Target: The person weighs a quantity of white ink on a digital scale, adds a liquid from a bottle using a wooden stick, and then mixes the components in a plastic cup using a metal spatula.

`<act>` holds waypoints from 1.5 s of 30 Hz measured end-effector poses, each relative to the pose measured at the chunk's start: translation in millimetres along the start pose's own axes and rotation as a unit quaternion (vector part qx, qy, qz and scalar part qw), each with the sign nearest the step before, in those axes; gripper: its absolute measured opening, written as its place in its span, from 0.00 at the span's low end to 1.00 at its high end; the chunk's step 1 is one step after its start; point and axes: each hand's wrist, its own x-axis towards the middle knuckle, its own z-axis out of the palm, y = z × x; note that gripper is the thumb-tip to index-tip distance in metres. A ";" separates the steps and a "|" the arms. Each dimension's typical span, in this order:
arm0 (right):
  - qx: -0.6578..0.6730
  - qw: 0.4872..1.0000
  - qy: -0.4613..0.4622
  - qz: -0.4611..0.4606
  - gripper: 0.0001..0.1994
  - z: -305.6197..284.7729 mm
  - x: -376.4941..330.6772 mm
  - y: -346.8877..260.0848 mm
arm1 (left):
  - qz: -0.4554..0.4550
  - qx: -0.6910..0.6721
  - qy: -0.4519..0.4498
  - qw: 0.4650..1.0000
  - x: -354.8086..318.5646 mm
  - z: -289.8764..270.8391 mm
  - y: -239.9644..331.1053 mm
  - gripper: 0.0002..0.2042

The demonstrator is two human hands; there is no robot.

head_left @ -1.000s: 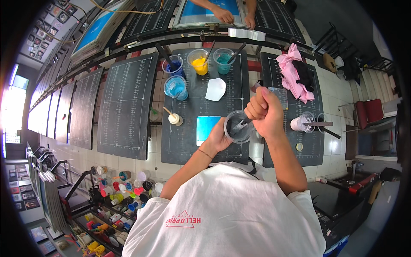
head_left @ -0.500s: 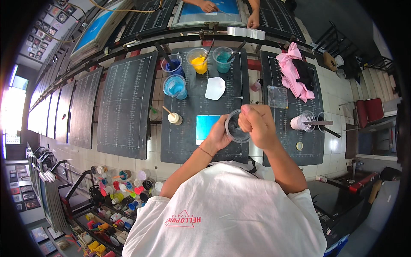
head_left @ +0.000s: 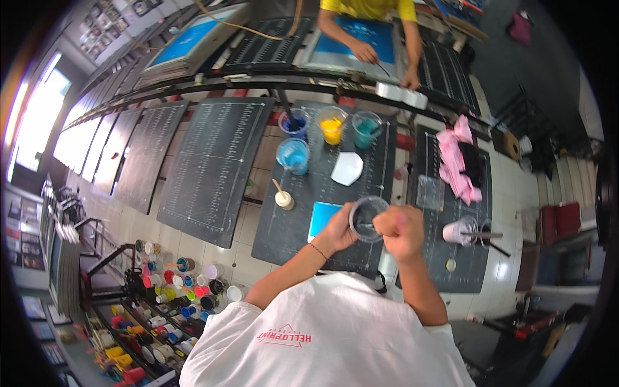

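Note:
My left hand point(head_left: 340, 232) is closed around the side of a clear plastic cup point(head_left: 365, 218), just above the dark printing board point(head_left: 303, 248). Over the cup's right rim, my right hand point(head_left: 401, 231) is a fist; whatever it grips is hidden. Beside my left hand lies a flat rectangular thing with a blue surface point(head_left: 322, 220). Farther off stand plastic cups of dark blue point(head_left: 295, 124), yellow point(head_left: 332, 131), teal point(head_left: 365, 132) and light blue point(head_left: 295, 158) ink, near a white sheet piece point(head_left: 347, 168). A small cream jar point(head_left: 284, 200) has a wooden stick in it.
On the right board lie pink cloth point(head_left: 456, 169), black cloth point(head_left: 472, 162) and a clear square piece point(head_left: 431, 193); a cup with pale contents point(head_left: 456, 231) stands nearer. Across a rail, a co-worker's hand point(head_left: 365, 53) works over a blue screen. Ink jars point(head_left: 187, 265) crowd the lower left.
The view has tilted, so the boards and cups appear lower and turned. My left hand still holds the cup; my right fist remains at its rim, knuckles now turned more toward me.

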 end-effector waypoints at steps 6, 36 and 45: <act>0.060 0.992 0.109 -0.002 0.22 0.4 -8.6 9.9 | -0.011 -0.003 -0.010 1.000 5.4 -4.3 -2.2 0.21; 0.008 0.996 -0.080 0.039 0.22 -6.7 7.7 -14.0 | -0.024 0.004 -0.094 0.995 0.6 3.6 -7.7 0.22; 0.072 0.988 0.139 -0.018 0.22 -0.8 5.5 -0.6 | -0.005 0.011 -0.071 0.997 7.3 6.4 -4.1 0.22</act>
